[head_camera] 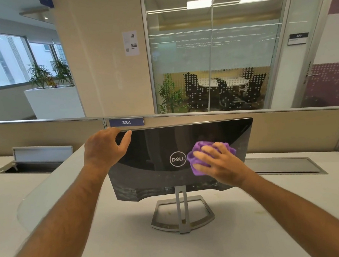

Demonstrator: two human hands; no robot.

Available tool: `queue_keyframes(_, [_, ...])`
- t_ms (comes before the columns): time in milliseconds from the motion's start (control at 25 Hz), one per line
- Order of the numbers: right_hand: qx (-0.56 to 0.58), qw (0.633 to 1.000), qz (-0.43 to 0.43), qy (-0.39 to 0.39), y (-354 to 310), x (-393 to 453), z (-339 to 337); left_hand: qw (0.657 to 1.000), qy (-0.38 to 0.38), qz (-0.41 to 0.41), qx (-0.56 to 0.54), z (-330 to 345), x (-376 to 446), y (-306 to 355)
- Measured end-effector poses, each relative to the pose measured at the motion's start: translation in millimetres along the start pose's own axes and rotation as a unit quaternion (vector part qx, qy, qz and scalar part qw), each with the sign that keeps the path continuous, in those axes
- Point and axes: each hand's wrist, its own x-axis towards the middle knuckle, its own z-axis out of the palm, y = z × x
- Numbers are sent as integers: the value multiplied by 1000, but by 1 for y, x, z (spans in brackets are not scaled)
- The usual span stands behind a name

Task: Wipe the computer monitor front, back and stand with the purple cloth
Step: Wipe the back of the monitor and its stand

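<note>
My left hand (pixel 106 146) grips the one monitor (pixel 155 145)'s top edge; my right hand (pixel 218 165) presses one purple cloth (pixel 196 156) beside its logo (pixel 178 159), above one stand (pixel 182 213).

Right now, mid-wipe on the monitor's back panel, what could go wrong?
1. The right hand presses the purple cloth against the monitor, which stands on a thin stand. Only the left hand, gripping the top edge, steadies it; a loosened grip could let it tip.
2. The cloth is bunched and covers little, so smudges low on the panel may be missed.
3. The stand base looks dirty and may be skipped.
</note>
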Motion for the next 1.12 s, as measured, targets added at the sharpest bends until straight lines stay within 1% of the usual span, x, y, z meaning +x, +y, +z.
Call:
queue_keyframes(40, [-15,997,-65,-30,-1,-8,-1,1000,1,1,-4,0,0,0])
queue_keyframes(80, [-25,995,-87,-45,3,-12,-3,1000,2,2,-6,-1,0,0])
queue_keyframes(120, [-30,996,-65,-44,9,-13,-4,1000,4,1,-6,-1,0,0])
queue_keyframes(240, [10,995,102,15,24,-8,-2,1000,6,-6,-9,-2,0,3])
queue_keyframes(280, [12,993,110,25,24,-9,-1,1000,5,-8,-10,-2,1,3])
queue_keyframes(320, [6,997,79,17,22,-13,1,1000,4,-9,-11,-2,1,4])
queue_keyframes(400, [-9,999,-35,-27,17,-26,3,1000,9,-10,-13,-4,1,5])
queue_keyframes(440, [-15,998,-53,-37,19,-29,0,1000,12,-10,-15,-5,1,5])
queue_keyframes(480, [-15,999,-28,-33,26,-29,-2,1000,14,-10,-15,-6,1,6])
queue_keyframes(560, [10,996,90,15,39,-24,-3,1000,13,-12,-16,-6,1,8])
queue_keyframes(600, [21,991,127,32,41,-23,-4,1000,13,-13,-16,-7,1,9])
queue_keyframes(640, [15,992,118,35,39,-24,-3,1000,13,-13,-15,-7,1,10])
queue_keyframes(680, [3,997,70,22,35,-29,0,1000,13,-13,-13,-7,2,10])
queue_keyframes(760, [-12,998,-46,-34,28,-41,1,1000,13,-15,-12,-8,1,9])
queue_keyframes(800, [-15,998,-55,-40,30,-44,-1,1000,13,-15,-11,-8,1,9])
queue_keyframes(840, [-14,999,-25,-33,36,-44,-2,1000,11,-16,-10,-8,1,9])
queue_keyframes(880, [-6,999,35,-13,41,-41,-1,1000,9,-18,-9,-8,1,10])
queue_keyframes(920, [13,994,103,15,44,-37,-1,1000,7,-21,-9,-9,1,11])
queue_keyframes(960, [34,987,153,38,44,-35,0,1000,6,-25,-8,-9,1,12])
queue_keyframes(1000, [40,985,161,49,42,-34,1,1000,5,-28,-7,-9,2,13])
queue_keyframes(1040, [32,990,130,42,38,-35,4,1000,5,-31,-6,-9,2,13])
queue_keyframes(1120, [14,1000,10,-16,30,-46,8,1000,4,-31,-7,-10,2,14])
